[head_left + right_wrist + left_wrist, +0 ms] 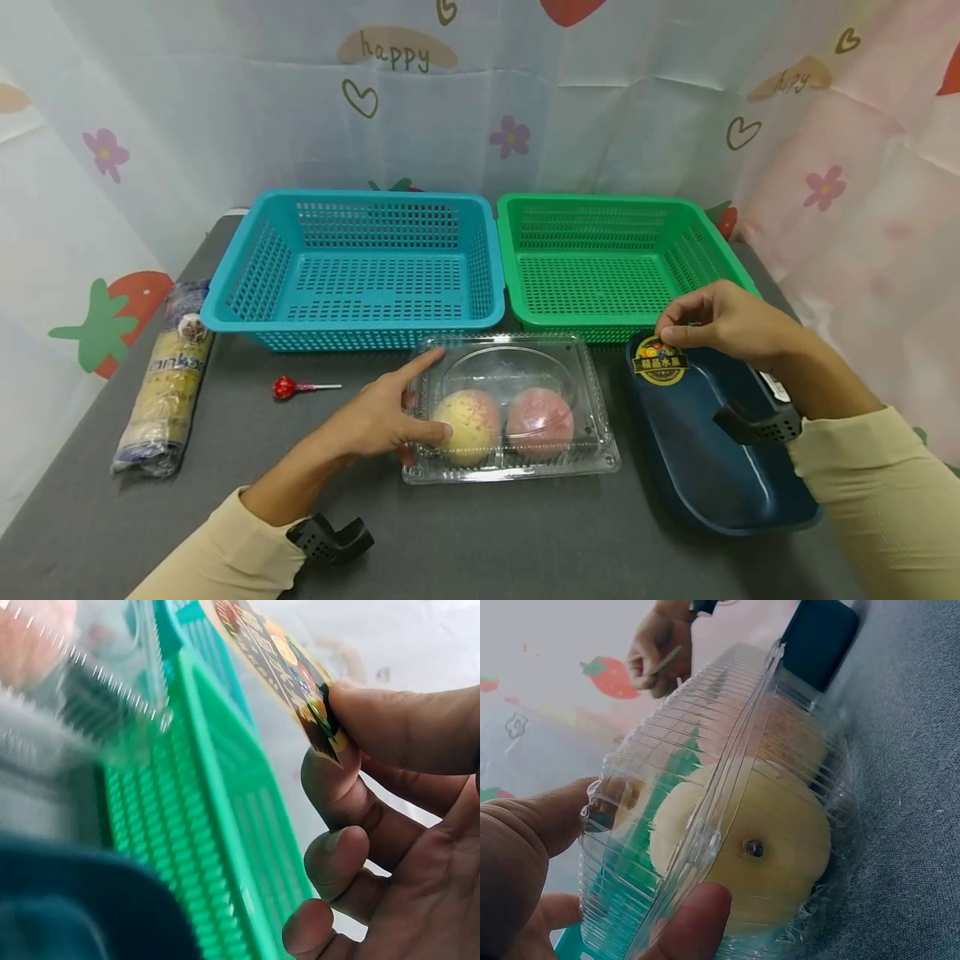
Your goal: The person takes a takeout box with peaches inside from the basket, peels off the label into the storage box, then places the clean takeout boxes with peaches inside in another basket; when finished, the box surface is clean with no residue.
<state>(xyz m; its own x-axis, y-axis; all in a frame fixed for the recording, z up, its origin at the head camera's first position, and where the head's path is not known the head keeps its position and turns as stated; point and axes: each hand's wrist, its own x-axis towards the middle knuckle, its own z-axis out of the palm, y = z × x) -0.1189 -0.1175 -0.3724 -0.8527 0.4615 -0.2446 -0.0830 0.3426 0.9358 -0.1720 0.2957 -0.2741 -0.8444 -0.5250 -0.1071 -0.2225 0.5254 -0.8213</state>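
Note:
A clear plastic clamshell box with its lid down lies mid-table. Inside are two round fruits, one yellow and pink, the other pink. My left hand holds the box by its left end, thumb at the front and index finger along the top; the left wrist view shows the thumb against the plastic. Between thumb and index finger, my right hand pinches a black and gold oval sticker with fruit pictures. The sticker hangs over the far end of a dark blue tray.
Behind the box stand a blue basket and a green basket, side by side. To the left lie a red lollipop and a long wrapped packet. A patterned curtain hangs behind the grey table.

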